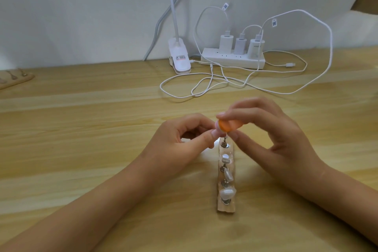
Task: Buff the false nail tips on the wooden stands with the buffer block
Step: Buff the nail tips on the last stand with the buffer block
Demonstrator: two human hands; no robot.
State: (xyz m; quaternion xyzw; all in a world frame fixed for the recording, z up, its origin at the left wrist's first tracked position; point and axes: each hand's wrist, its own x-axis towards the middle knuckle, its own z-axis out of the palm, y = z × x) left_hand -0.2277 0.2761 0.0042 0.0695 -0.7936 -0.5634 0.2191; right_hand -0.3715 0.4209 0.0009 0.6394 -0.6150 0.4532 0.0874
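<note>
A narrow wooden stand [226, 207] lies on the table, running away from me, with metal pins that carry several pale false nail tips [227, 193]. My right hand [272, 129] pinches a small orange buffer block [287, 125] between thumb and fingers, over the tip on the farthest pin. My left hand [184, 139] pinches that far tip [278, 129] from the left, thumb and forefinger closed on it. The tip itself is mostly hidden by my fingers and the block.
A second wooden stand [14, 79] lies at the far left edge. At the back stand a white clip lamp [180, 59] and a power strip [233, 60] with three chargers; white cables [204, 86] loop across the table behind my hands.
</note>
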